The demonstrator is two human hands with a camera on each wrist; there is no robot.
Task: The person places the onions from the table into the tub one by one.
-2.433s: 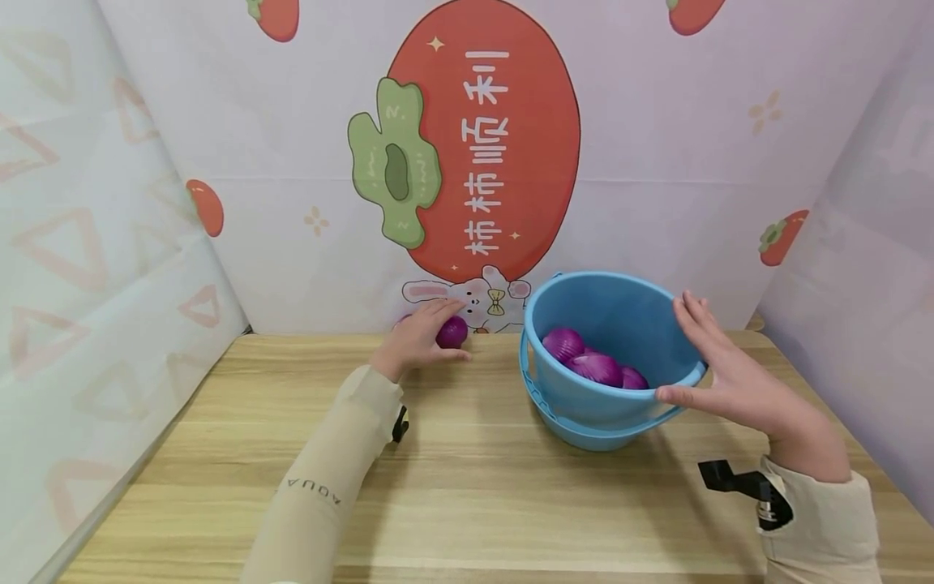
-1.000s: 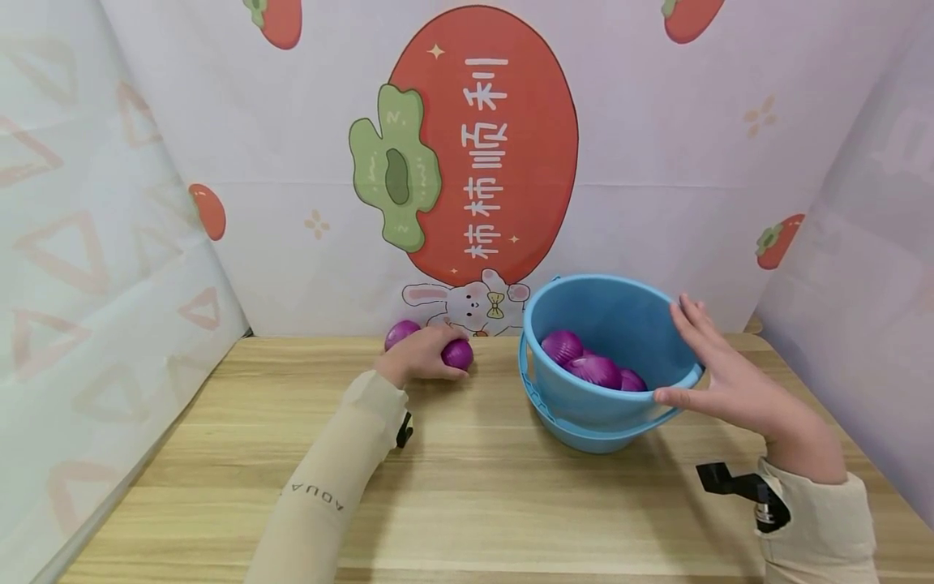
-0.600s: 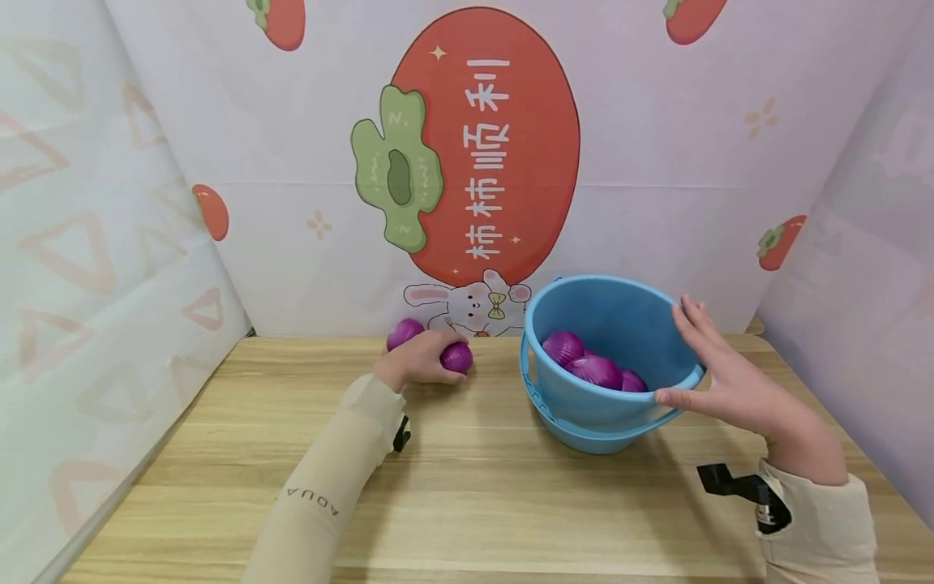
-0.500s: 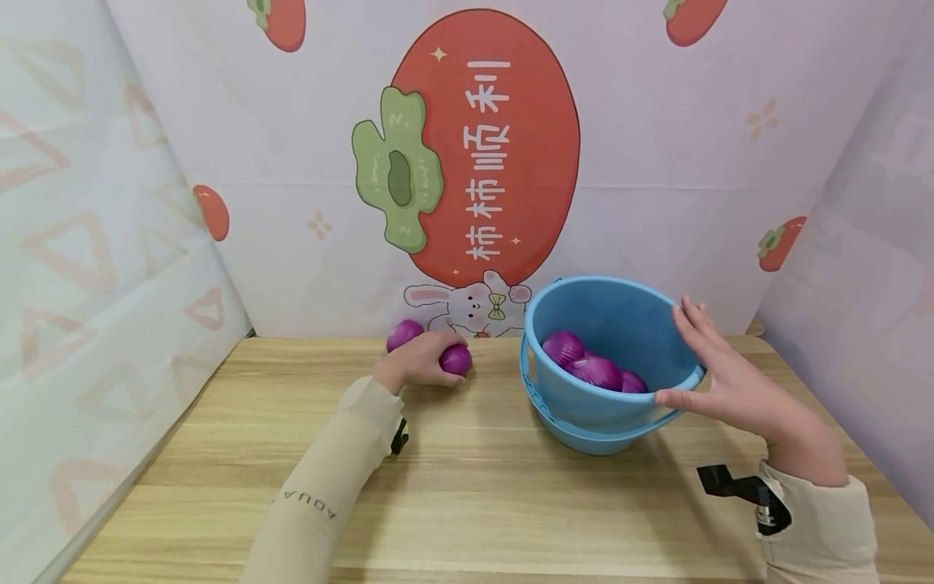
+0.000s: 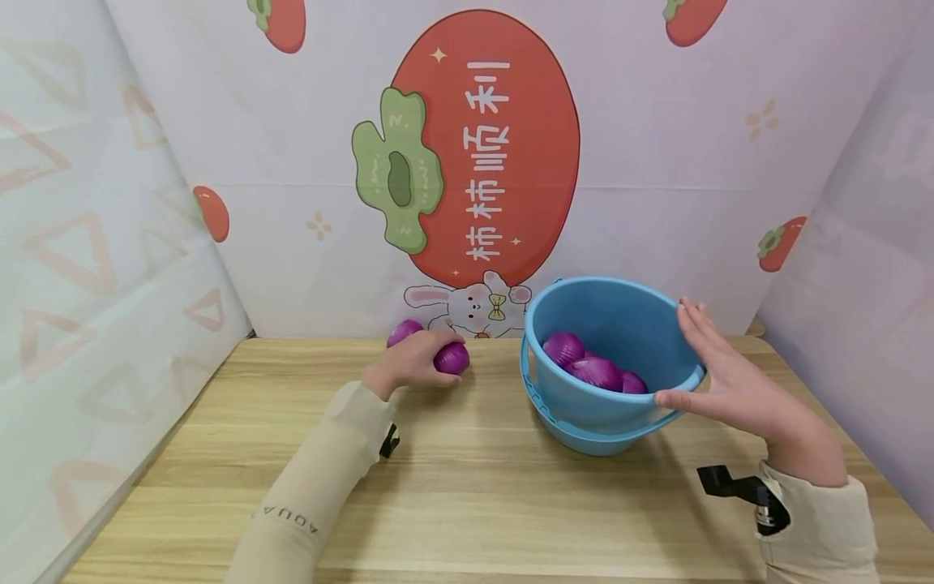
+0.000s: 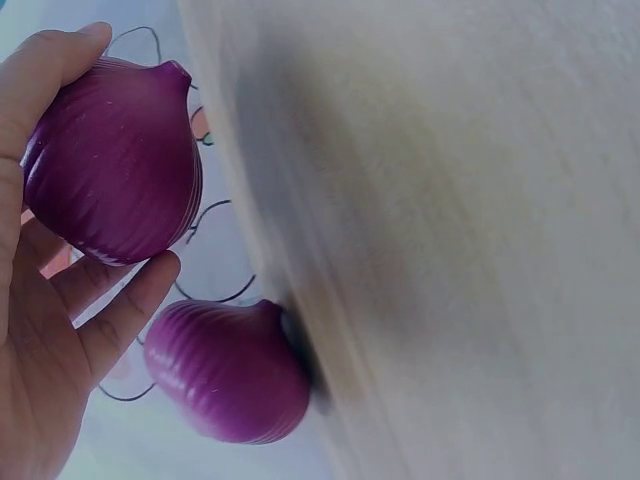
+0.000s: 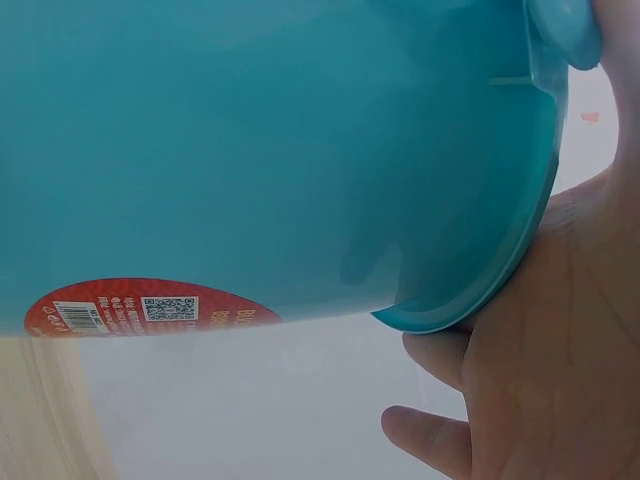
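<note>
My left hand (image 5: 414, 361) holds a purple onion (image 5: 452, 358) near the back of the table. The left wrist view shows this onion (image 6: 115, 160) between thumb and fingers, clear of the tabletop. A second purple onion (image 5: 404, 332) lies just behind the hand, against the backdrop; it shows fully as the lower onion (image 6: 230, 370) in the left wrist view. My right hand (image 5: 737, 393) rests on the right rim of a blue bucket (image 5: 594, 414), fingers spread and fairly straight, thumb on the near side. Several purple onions (image 5: 594, 371) lie inside the bucket.
The wooden table (image 5: 474, 503) runs back to a printed cloth backdrop (image 5: 657, 146), with cloth side walls left and right. The bucket's handle (image 5: 536, 397) hangs down around its outside. A red label (image 7: 150, 308) is stuck on the bucket's wall.
My left hand has closed round the onion and drawn it toward me, lately shifting slightly left. The onion behind it has come into fuller view. My right hand stays at the bucket's rim.
</note>
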